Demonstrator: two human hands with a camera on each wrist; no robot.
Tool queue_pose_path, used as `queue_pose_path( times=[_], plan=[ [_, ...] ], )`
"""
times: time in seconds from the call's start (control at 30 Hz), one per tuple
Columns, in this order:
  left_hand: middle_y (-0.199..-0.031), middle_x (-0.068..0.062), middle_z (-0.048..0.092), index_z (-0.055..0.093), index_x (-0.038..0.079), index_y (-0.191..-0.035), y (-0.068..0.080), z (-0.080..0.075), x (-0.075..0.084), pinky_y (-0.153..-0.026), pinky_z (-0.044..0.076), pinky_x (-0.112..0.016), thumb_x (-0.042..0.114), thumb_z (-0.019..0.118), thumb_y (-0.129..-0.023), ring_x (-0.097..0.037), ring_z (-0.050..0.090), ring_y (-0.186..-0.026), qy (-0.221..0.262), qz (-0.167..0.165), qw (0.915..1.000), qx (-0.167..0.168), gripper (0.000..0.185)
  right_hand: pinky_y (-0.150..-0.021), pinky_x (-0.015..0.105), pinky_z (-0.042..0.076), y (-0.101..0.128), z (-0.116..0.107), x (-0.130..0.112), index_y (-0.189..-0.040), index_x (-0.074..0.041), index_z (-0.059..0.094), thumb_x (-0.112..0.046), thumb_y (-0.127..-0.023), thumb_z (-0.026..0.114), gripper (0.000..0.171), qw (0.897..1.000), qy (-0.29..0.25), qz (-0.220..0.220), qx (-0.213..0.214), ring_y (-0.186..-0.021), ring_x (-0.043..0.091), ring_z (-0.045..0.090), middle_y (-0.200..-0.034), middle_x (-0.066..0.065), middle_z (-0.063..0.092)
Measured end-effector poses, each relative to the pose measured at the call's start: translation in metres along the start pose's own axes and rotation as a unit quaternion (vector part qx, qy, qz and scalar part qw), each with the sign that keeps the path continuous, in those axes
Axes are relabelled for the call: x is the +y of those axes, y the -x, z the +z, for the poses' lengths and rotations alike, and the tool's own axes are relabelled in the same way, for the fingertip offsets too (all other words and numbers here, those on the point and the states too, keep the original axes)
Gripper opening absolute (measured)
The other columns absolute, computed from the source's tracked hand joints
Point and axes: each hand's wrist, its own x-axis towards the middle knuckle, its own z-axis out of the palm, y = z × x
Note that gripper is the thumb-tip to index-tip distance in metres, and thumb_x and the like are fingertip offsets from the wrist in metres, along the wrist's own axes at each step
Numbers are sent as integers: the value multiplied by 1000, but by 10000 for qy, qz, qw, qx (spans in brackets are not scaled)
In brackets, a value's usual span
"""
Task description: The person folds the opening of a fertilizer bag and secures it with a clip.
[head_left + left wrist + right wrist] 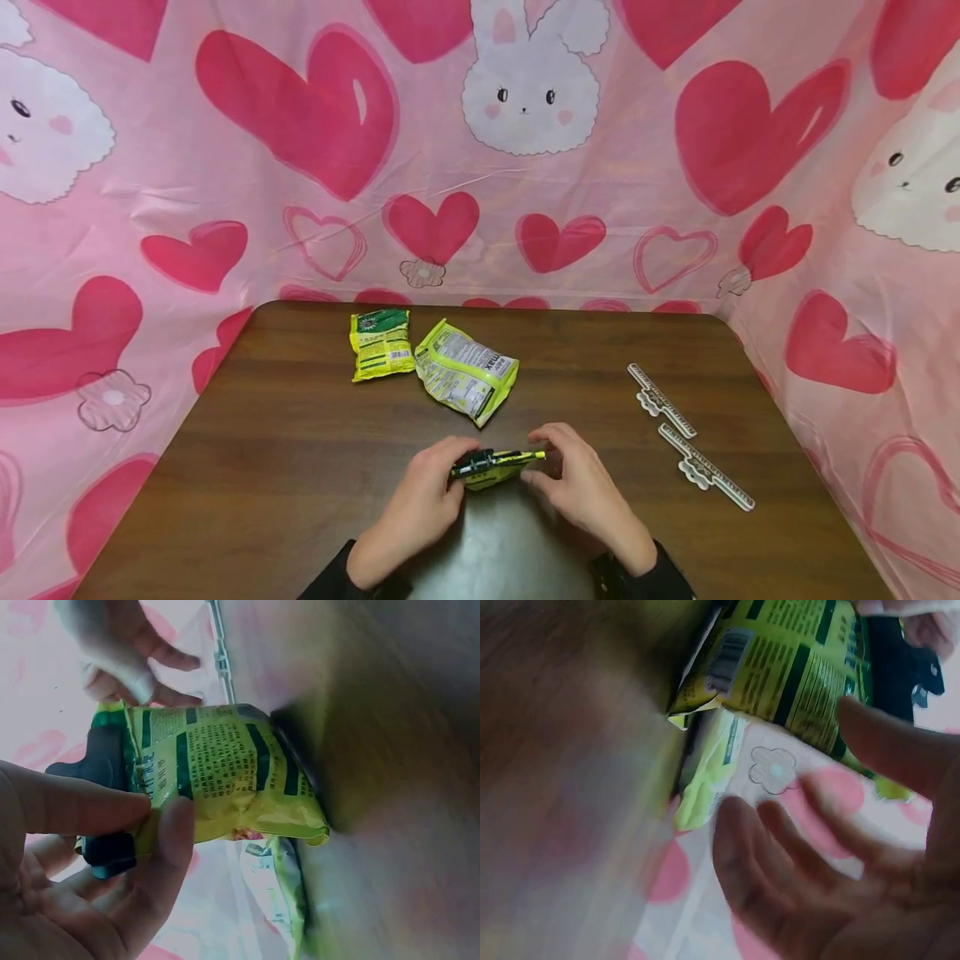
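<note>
A yellow-green snack bag (491,479) stands upright on the table at the front, its printed back visible in the left wrist view. A black sealing clip (105,761) lies across its top edge. My left hand (431,487) pinches the bag's top corner at one end of this clip, thumb and fingers on either side. At the bag's opposite edge my right hand (585,483) has its fingers spread and loosely bent. In the right wrist view its thumb is close to the bag (795,667); whether it touches is hard to tell.
Further back on the brown table (285,433) lie a yellow-green packet (381,346) and a larger lime bag (467,372). Two white sealing clips, a far one (662,400) and a near one (707,467), lie at the right. Pink heart-patterned cloth (465,175) hangs around the table.
</note>
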Motion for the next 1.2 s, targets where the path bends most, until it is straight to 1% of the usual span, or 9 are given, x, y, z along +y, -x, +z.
queue_pose_path(
  times=[0.13,0.3,0.47,0.6,0.7,0.8,0.97,1.07,1.2],
  plan=[
    [-110,2,70,72,10,-117,1,-3,2,-87,57,-40,-21,72,-83,-12,67,-101,-91,172,9996,-209,45,-83,33,54,-1,-1,8,-109,-16,77,-3,-90,83,24,9977,-262,-419,-461,-105,18,67,-119,-1,72],
    [-117,-3,70,69,7,-124,1,-4,3,-91,56,-44,-19,71,-86,-16,67,-108,23,239,9992,-312,46,-88,37,57,0,-4,8,-103,-13,81,-1,-90,81,17,9971,-419,-495,-400,-106,16,70,-111,-1,76],
    [-136,-6,62,55,10,-146,-1,-6,2,-94,54,-46,-11,74,-91,-20,62,-119,-147,-154,9989,-428,62,-73,30,52,-1,-13,7,-94,-13,79,-6,-95,78,7,9969,-504,186,-573,-80,10,62,-88,-6,72],
    [-149,-9,50,46,11,-154,-2,-8,0,-96,52,-51,1,78,-93,-27,56,-130,-796,-628,9937,-479,70,-73,33,51,-4,-23,10,-98,-9,78,-8,-97,76,2,9945,-463,851,-407,-78,14,59,-88,-3,71],
    [-151,-11,48,49,9,-152,-1,-10,-3,-97,52,-55,8,78,-95,-31,54,-133,-1071,-765,9880,-809,63,-77,35,52,-7,-29,16,-103,-7,76,-8,-98,75,6,9934,-394,1049,-232,-82,15,60,-92,-2,72],
    [-150,-12,50,59,12,-145,0,-12,-5,-96,52,-57,16,75,-99,-33,56,-132,-1097,-799,9776,-1609,49,-76,36,50,-11,-36,24,-108,-4,73,-9,-100,73,10,9925,-284,1164,-220,-81,17,59,-92,0,71],
    [-151,-11,50,66,25,-137,5,-14,-8,-93,50,-60,31,82,-93,-33,50,-135,-1415,-667,9406,-3013,47,-79,44,50,-20,-47,42,-121,5,64,-13,-105,65,24,9885,34,1425,-507,-86,22,60,-97,7,68],
    [-152,-8,48,65,29,-137,7,-14,-9,-91,50,-60,33,90,-84,-29,45,-138,-1679,-532,9247,-3374,58,-88,52,51,-27,-49,52,-128,9,58,-15,-107,62,33,9846,330,1585,-661,-98,29,64,-106,13,68],
    [-152,-5,47,67,30,-133,8,-14,-9,-90,49,-60,30,95,-78,-27,43,-139,-1845,-497,9178,-3481,62,-96,58,49,-35,-47,62,-137,15,50,-19,-106,63,47,9773,684,1859,-750,-111,39,63,-119,25,66]
  ],
)
